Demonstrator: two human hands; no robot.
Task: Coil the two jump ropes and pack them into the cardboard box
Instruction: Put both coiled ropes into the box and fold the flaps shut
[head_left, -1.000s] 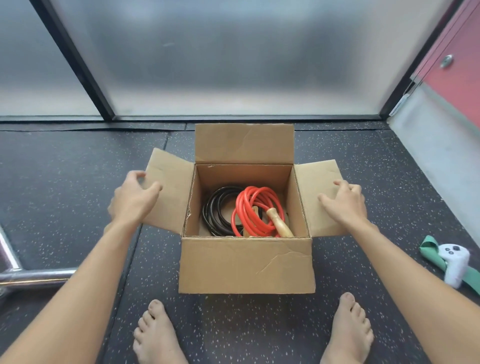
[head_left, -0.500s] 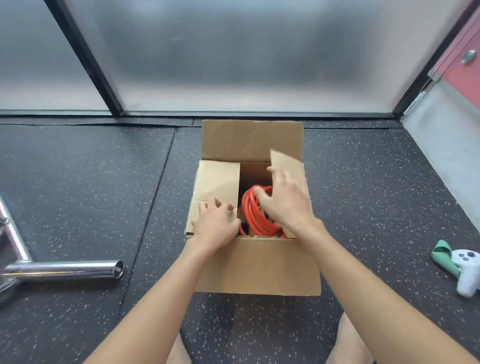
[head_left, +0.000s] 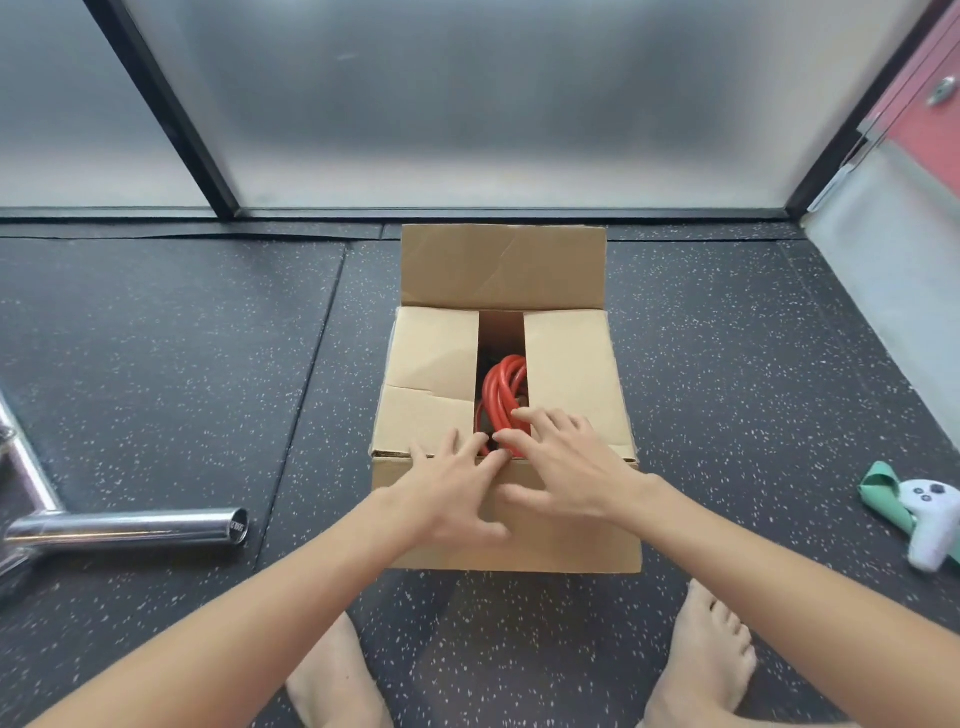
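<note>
The cardboard box (head_left: 566, 364) stands on the floor in front of me. Its left and right side flaps lie folded flat over the opening, and the far flap stands upright. Through the narrow gap between the side flaps shows the coiled red jump rope (head_left: 501, 389); the black rope is hidden under the flaps. My left hand (head_left: 457, 493) rests with spread fingers on the near edge of the box at the left flap. My right hand (head_left: 563, 467) lies flat beside it, fingers spread over the near edge and the right flap. Neither hand holds anything.
A chrome metal bar (head_left: 124, 527) lies on the dark speckled floor mat at left. A white controller (head_left: 930, 522) on a green band (head_left: 883, 499) lies at right. My bare feet (head_left: 701, 660) are just before the box. A frosted glass wall stands behind.
Both hands swung the side flaps inward from spread open to flat over the box, then slid back to its near edge. The black rope went out of sight.
</note>
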